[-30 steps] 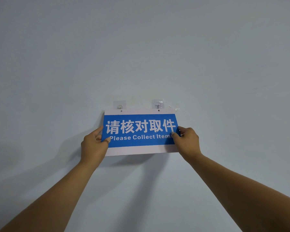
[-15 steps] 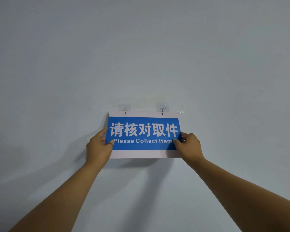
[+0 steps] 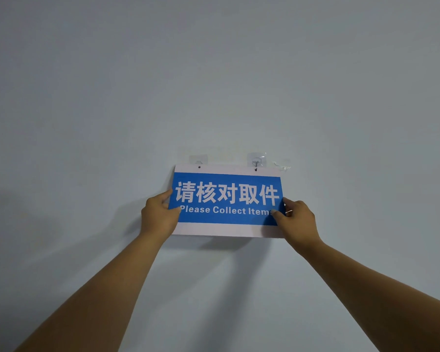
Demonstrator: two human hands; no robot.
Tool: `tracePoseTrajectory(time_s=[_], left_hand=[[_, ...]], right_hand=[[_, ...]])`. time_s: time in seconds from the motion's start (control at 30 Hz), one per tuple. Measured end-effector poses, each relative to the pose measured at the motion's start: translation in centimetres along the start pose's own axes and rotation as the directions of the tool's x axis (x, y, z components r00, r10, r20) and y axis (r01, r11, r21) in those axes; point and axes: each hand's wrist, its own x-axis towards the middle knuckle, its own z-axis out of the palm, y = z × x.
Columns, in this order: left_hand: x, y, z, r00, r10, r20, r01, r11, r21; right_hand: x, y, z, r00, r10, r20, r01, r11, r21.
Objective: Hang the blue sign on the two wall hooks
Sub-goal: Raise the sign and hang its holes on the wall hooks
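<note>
Blue with white lettering and pale margins, the sign [image 3: 228,199] is held flat against the grey wall [image 3: 214,72] in the head view. The left hand [image 3: 159,215] has its grip closed on the sign's left edge, thumb on the face; the right hand [image 3: 296,219] pinches the right edge likewise. Two small holes in the top margin sit just under the left hook [image 3: 198,160] and right hook [image 3: 256,161], both on clear adhesive pads.

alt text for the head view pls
Two bare hands, left hand and right hand, hold a rectangular blue sign with white lettering against a pale wall, its top edge at two clear adhesive hooks.
</note>
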Motion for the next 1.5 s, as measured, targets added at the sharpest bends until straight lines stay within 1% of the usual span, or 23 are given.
tracePoseTrajectory(time_s=[0.13,0.3,0.37,0.53,0.67,0.77,0.83,0.93,1.03,1.1,1.17,1.3,1.5], left_hand=[[-0.5,-0.3,0.1,0.999,-0.019,-0.043,0.017,0.999,-0.043],[-0.8,-1.1,1.6,0.997,-0.066,-0.037,0.064,0.997,-0.044],[-1.0,-1.6,1.9,0.998,-0.055,-0.041,0.054,0.998,-0.042],[-1.2,-2.5,1.9,0.996,-0.066,-0.057,0.064,0.997,-0.033],[-1.8,-3.0,2.3,0.998,-0.023,-0.066,0.025,0.999,0.027],[-2.1,-3.5,3.2,0.999,0.000,-0.039,0.002,0.999,0.038],[-1.9,-3.5,3.7,0.999,-0.027,-0.027,0.027,1.000,0.010],[-1.3,-3.0,4.1,0.989,-0.150,0.008,0.151,0.985,-0.081],[-0.3,-2.5,4.0,0.972,-0.227,0.059,0.232,0.968,-0.099],[0.4,-2.2,3.9,0.963,-0.264,0.062,0.268,0.959,-0.088],[1.1,-1.6,3.9,0.960,-0.277,0.041,0.279,0.958,-0.060],[2.5,-0.9,3.8,0.968,-0.251,-0.001,0.251,0.968,-0.030],[3.4,-1.0,3.7,0.970,-0.242,0.020,0.243,0.969,-0.055]], right_hand=[[0.0,-0.4,-0.2,0.999,-0.044,0.005,0.044,0.999,-0.022],[0.1,-0.3,-1.2,0.998,-0.061,-0.032,0.060,0.998,-0.032],[0.1,-0.2,-1.4,0.998,-0.053,-0.032,0.052,0.998,-0.031],[-0.3,0.1,-0.9,0.999,-0.029,0.019,0.029,0.999,-0.040],[-0.3,0.6,-0.6,0.998,-0.028,0.063,0.034,0.995,-0.098],[-0.2,0.7,-0.3,0.994,-0.004,0.110,0.018,0.992,-0.128],[0.0,0.7,0.0,0.992,0.015,0.125,0.004,0.989,-0.148],[1.0,0.5,0.5,0.990,0.082,0.115,-0.065,0.988,-0.142],[2.1,-0.1,0.9,0.981,0.163,0.105,-0.150,0.981,-0.122],[2.7,-0.4,1.1,0.976,0.193,0.099,-0.181,0.976,-0.121],[3.1,-0.8,1.0,0.978,0.191,0.079,-0.181,0.976,-0.117],[3.6,-1.5,1.1,0.983,0.176,0.046,-0.170,0.980,-0.105],[4.0,-1.9,1.6,0.985,0.166,0.043,-0.163,0.984,-0.075]])
